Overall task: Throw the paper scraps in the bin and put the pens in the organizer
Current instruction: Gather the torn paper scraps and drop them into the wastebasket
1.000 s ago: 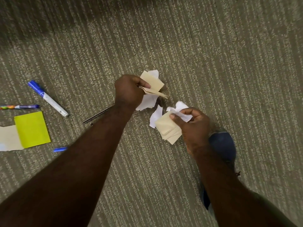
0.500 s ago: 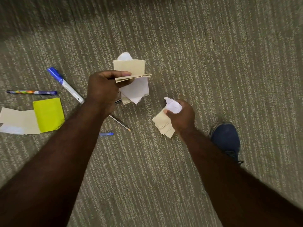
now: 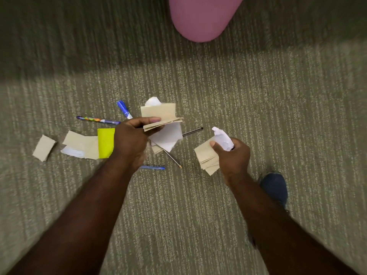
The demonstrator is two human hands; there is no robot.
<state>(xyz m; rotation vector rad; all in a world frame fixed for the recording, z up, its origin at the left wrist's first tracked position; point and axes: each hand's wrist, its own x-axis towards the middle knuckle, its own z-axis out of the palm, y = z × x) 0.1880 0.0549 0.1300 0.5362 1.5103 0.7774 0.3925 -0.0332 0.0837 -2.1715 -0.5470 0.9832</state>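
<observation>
Both hands' grips clench paper scraps, left (image 3: 131,143) stack (image 3: 158,116), right (image 3: 232,157) bundle (image 3: 206,157).

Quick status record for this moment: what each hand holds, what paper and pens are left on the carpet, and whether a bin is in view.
left hand: gripping tan and white paper scraps
right hand: gripping tan scraps and a crumpled white piece
paper on carpet: tan scrap, tan piece, yellow note
pens on carpet: blue marker, patterned pen, blue pen, pencil, dark pen
bin: unclear; pink object at top
</observation>
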